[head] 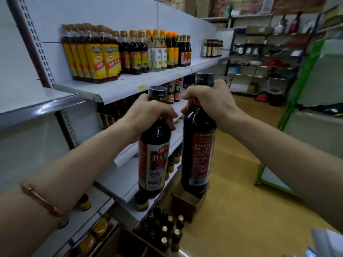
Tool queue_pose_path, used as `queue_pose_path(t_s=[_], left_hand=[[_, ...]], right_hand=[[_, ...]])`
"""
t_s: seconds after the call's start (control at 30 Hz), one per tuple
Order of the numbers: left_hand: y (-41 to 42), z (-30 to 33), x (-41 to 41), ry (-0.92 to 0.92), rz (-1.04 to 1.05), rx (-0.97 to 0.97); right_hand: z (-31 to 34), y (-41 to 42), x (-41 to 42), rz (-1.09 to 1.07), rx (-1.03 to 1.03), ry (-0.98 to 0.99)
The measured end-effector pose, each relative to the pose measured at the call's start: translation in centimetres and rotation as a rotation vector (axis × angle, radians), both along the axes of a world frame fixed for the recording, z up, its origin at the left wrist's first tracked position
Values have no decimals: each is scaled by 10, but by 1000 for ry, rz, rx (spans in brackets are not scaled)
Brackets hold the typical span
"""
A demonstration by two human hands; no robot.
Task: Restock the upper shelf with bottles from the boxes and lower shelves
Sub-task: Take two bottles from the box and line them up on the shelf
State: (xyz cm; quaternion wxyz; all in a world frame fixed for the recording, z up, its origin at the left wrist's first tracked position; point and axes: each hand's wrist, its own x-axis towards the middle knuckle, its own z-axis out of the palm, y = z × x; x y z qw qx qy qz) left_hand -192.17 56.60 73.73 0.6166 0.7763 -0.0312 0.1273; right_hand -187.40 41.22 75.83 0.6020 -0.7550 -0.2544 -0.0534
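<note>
Both hands carry one dark bottle each, gripped at the neck just below the cap. The left hand point(148, 115) has its fingers curled round the neck of the left bottle point(154, 154), whose front label faces the camera. The right hand point(207, 102) has fingers and thumb wrapped round the neck of the right bottle point(198, 151), whose back label with its barcode faces the camera. Neither hand has a free finger.

Both bottles hang upright, long axis vertical, caps up, side by side and just apart, in the air over the aisle floor and the open boxes point(185, 204) below.

The upper shelf point(130, 84) lies up and to the far left of both hands. The cap of the right bottle is about level with the shelf edge; the left bottle sits lower. The left hand is the nearer one to the shelf front.

The shelf already holds a row of bottles point(130, 52) at its left and middle. Bare shelf surface shows in front of that row and further right, before a small group of bottles point(213, 48) at the far end.

Judgement: the coming move is a lift and a reach to the far left, with each bottle kept upright so that its base clears the shelf lip. The bare stretch to the right of the main row appears the likeliest placing spot.
</note>
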Motion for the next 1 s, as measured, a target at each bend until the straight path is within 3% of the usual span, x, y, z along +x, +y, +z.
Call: queue_pose_path(t_s=[0.63, 1.0], left_hand=[[-131, 1, 244, 13, -123, -23], [-170, -2, 426, -38, -212, -44]], right_hand=[[5, -141, 223, -162, -3, -30], [0, -178, 380, -217, -18, -43]])
